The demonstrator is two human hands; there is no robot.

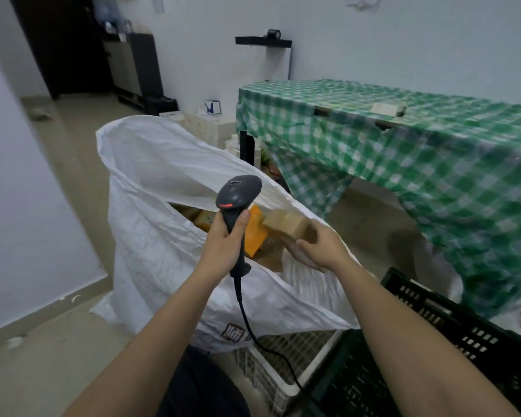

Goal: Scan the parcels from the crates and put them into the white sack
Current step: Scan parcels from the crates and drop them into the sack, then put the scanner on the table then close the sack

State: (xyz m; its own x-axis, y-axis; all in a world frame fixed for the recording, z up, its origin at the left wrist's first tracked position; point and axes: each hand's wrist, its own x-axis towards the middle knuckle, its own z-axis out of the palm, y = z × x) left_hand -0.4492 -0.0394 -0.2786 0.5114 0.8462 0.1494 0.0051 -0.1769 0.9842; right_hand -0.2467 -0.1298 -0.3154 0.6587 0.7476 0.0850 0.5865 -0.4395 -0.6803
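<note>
Gripping a scanner [238, 203], the left hand [223, 240] waits; right hand [319, 248] fingers clasp a brown parcel [286, 224] over the white sack [151, 236].

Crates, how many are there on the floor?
2. A white crate sits at the foot of the white sack, partly under it. A dark green crate stands to its right, under the person's right arm. More may be hidden out of view.

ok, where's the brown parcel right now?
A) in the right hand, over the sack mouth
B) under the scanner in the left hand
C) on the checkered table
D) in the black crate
A: the right hand holds the brown parcel above the open mouth of the white sack.
</note>
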